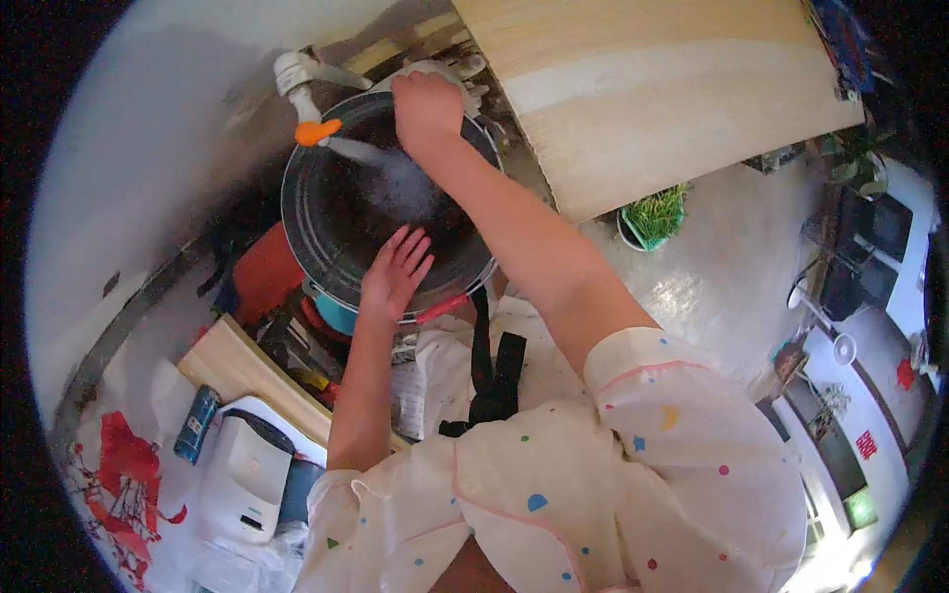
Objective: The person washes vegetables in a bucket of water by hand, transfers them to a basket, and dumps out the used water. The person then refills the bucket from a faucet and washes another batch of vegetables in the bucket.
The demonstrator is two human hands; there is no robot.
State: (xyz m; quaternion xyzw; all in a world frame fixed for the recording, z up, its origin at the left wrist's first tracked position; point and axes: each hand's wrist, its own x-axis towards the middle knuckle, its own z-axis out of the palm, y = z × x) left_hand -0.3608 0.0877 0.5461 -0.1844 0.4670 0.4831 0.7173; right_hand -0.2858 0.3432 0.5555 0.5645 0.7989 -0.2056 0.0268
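Observation:
A large, round, dark pan with a metal rim sits below a white tap. Water sprays from the tap's orange end into the pan. My right hand reaches across to the far rim, its fingers curled closed around the edge there; the fingertips are hidden. My left hand is open, palm up with fingers stretched out, over the near inside wall of the pan. Below it, a red handle shows on the near rim.
A wooden board stretches out at upper right, beside the pan. A pot of green plants stands on the floor. Lower left are a white appliance, a blue can and a wooden plank. The wall rises at left.

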